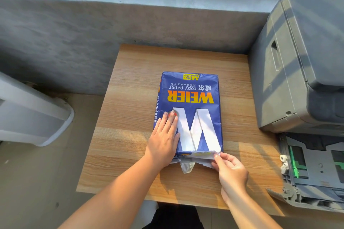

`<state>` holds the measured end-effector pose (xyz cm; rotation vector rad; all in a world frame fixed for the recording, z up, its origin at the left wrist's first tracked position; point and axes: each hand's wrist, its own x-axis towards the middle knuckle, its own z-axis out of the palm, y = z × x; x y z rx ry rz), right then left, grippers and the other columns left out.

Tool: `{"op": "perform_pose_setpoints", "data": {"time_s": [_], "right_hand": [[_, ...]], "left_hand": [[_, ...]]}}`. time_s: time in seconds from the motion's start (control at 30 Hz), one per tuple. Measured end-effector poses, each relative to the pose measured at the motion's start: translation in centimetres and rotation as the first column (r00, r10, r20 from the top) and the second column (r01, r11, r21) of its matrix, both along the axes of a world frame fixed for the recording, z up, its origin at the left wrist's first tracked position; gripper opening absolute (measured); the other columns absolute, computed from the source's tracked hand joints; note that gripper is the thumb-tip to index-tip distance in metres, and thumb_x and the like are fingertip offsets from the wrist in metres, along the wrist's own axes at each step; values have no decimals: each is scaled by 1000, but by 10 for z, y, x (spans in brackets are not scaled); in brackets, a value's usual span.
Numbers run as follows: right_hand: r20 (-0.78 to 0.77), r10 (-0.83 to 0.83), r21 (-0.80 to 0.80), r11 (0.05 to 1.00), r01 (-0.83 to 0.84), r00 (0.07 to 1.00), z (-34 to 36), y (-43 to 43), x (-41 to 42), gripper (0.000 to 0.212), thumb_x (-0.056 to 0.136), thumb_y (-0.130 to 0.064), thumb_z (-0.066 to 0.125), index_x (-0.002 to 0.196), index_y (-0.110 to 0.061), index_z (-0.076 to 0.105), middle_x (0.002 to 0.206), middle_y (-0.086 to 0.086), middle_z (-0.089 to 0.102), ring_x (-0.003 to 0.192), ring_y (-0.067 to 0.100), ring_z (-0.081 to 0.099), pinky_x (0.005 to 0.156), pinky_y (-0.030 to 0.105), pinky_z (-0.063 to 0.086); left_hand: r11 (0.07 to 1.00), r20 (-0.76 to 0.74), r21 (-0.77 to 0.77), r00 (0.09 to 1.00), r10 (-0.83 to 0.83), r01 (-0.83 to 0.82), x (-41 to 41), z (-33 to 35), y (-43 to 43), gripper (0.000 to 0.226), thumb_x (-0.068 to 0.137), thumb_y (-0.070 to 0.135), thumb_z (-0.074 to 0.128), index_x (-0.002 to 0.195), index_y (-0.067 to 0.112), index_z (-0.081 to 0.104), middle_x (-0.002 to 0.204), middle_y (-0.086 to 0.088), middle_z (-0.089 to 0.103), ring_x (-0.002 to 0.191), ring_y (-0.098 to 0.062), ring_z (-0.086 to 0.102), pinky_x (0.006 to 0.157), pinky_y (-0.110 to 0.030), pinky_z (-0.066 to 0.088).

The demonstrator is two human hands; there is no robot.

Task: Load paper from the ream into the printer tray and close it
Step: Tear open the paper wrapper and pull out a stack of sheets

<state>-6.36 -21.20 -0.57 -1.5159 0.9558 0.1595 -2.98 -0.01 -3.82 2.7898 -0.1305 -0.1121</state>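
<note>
A blue ream of copy paper with a big white W lies flat on the wooden table, its near end torn open. My left hand rests flat on the ream's left side, fingers spread. My right hand pinches the torn wrapper flap at the ream's near right corner. A grey printer stands at the right. Its paper tray is pulled out at the lower right, with green guides showing and no paper seen in it.
A grey concrete wall runs behind the table. A white plastic box sits on the floor at the left. Bare wood surrounds the ream on the far and left sides.
</note>
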Motion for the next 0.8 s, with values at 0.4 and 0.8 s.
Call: {"op": "perform_pose_setpoints", "data": {"time_s": [0.4,0.8], "right_hand": [[-11,41,425,904,-32,999,2,-31,-14,25,83,8,64,107,1,60,94,21,73,71,17,70,61,20,59],[-5,513,160,847,-506,858,2,-53,-24,46,85,6,65,126,-11,52,97,11,76,87,24,73,71,31,59]], "left_hand": [[1000,-7,0,1000,1,-1,-2,0,4,55,101,31,27,151,9,19,161,-7,21,149,-24,11,120,-43,24],[646,-305,-478,802,514,-595,-97,20,-9,49,98,27,48,145,19,35,143,1,48,135,-15,39,114,-39,33]]}}
